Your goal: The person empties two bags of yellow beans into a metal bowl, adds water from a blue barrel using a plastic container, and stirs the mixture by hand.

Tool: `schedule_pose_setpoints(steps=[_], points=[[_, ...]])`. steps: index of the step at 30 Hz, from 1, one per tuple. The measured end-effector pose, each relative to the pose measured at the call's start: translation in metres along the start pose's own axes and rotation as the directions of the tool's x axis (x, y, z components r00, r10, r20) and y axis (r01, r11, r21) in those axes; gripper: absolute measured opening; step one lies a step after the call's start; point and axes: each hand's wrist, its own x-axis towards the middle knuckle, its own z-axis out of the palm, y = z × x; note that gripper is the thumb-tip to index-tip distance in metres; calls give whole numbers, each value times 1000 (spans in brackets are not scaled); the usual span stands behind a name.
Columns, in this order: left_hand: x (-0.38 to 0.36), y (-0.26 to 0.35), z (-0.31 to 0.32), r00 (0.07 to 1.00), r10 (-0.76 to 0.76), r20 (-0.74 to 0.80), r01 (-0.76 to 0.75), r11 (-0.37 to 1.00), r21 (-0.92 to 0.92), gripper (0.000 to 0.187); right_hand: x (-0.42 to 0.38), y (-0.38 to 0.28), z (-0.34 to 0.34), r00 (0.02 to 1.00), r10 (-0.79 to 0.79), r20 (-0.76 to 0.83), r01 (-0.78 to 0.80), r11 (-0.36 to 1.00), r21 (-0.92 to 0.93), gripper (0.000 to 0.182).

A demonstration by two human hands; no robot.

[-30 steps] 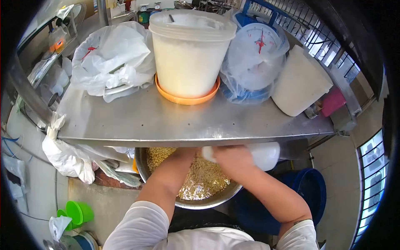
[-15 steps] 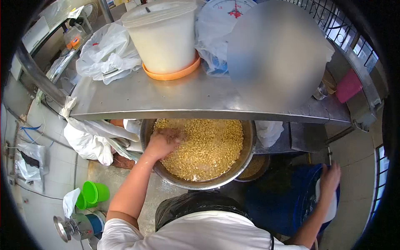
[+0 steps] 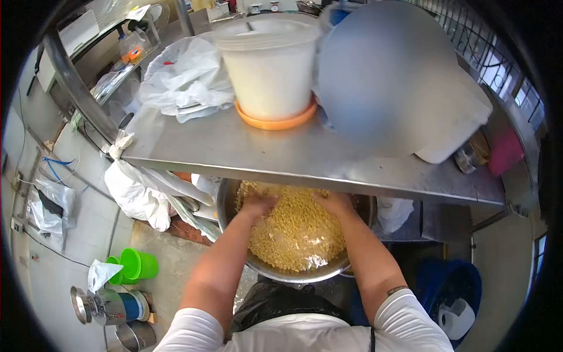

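A wide metal basin (image 3: 369, 220) holds wet, pale yellow grains or beans (image 3: 296, 234), with water glinting on the near side. On the left of the basin, my left hand (image 3: 258, 204) dips among the beans, its fingers mostly hidden. Across from it on the right, my right hand (image 3: 335, 203) also reaches into the beans, and its fingers are sunk out of sight. Both hands are near the far part of the basin, just by the edge of the steel shelf. At lower right, a white plastic container (image 3: 456, 320) lies in the blue barrel (image 3: 433, 281).
The steel shelf (image 3: 193, 152) overhangs the basin's far rim. On it stand a white bucket (image 3: 270, 76) in an orange tray (image 3: 278, 124) and plastic bags (image 3: 187, 82). Green buckets (image 3: 141, 264) and metal pots (image 3: 135, 337) stand on the floor to the left.
My right hand has left the white container at the blue barrel and come into the basin. My left hand stays among the beans. The view has shifted, and everything sits differently in frame.
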Motion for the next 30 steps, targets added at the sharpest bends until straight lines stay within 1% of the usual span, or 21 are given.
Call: schedule_pose_setpoints(steps=[1, 4, 6, 7, 8, 9, 10, 11, 12, 14, 15, 16, 18, 20, 21, 22, 24, 25, 26, 28, 30], points=[[8, 0, 5, 995, -24, 96, 25, 1000, -14, 87, 3, -23, -15, 968, 102, 228, -141, 977, 162, 92], [29, 3, 21, 994, 113, 9, -114, 988, 103, 67, 40, 15, 38, 967, -135, 217, 69, 956, 284, 87], [45, -5, 32, 956, 106, 273, 54, 852, -520, 73, 48, -2, 67, 985, -127, 114, 102, 974, 203, 80], [39, 5, 32, 957, 106, 271, 56, 846, -530, 73, 34, -39, 68, 949, 306, 72, -314, 907, 280, 76], [21, 25, 28, 969, 37, 243, 110, 820, -561, 75, 22, -61, 70, 725, 686, 62, -656, 660, 366, 72], [8, 42, 22, 975, -33, 221, 161, 791, -591, 77, 17, -38, 72, 723, 688, 56, -658, 662, 359, 72], [5, 51, 17, 973, -30, 230, 165, 786, -595, 77, 12, 9, 72, 915, 395, -85, -401, 912, -82, 69], [4, 58, 13, 964, -38, 264, 178, 829, -531, 78, 6, 35, 74, 998, 38, -44, -55, 851, -522, 66], [1, 65, 8, 952, -49, 301, 189, 869, -457, 80, 9, 39, 71, 997, 66, -39, -76, 873, -482, 66], [15, 61, -5, 889, 338, 309, -301, 940, -162, 62, 18, 22, 42, 981, 195, 22, -174, 917, -360, 66], [36, 52, -4, 777, 499, 383, -557, 829, 48, 56, 20, 11, 26, 982, 180, 53, -151, 925, -350, 66], [26, 68, -25, 766, 497, 408, -560, 828, 42, 56, 20, -1, 14, 984, 157, 88, -118, 932, -343, 66], [-28, 124, -87, 546, 727, 417, -837, 454, 305, 45, 12, -28, 0, 986, 46, 160, 7, 948, -319, 67], [-40, 146, -103, 577, 620, 532, -808, 527, 263, 52, 0, -46, 10, 977, -91, 195, 144, 950, -278, 67], [-42, 149, -104, 602, 502, 621, -759, 602, 249, 59, -16, -118, -24, 936, 63, 345, -42, 997, -66, 81], [-37, 133, -91, 590, 503, 631, -766, 595, 243, 59, -19, -121, -13, 938, 75, 337, -56, 996, -66, 81], [-18, 68, -47, 514, 603, 610, -843, 224, 489, 86, -25, -109, 21, 924, 50, 380, 81, 944, -320, 99], [-13, 52, -32, 600, 409, 688, -800, 273, 534, 106, -27, -100, 38, 924, 54, 379, 76, 945, -320, 99], [-12, 53, -29, 599, 409, 688, -800, 272, 534, 106, -25, -90, 55, 937, 79, 341, 48, 937, -347, 101], [-11, 53, -25, 655, 93, 750, -733, 319, 601, 96, -14, -70, 78, 946, 95, 310, 29, 928, -372, 104], [-10, 61, -34, 663, 94, 742, -727, 316, 609, 80, 8, -48, 82, 763, 391, 515, -115, 866, -486, 105]])
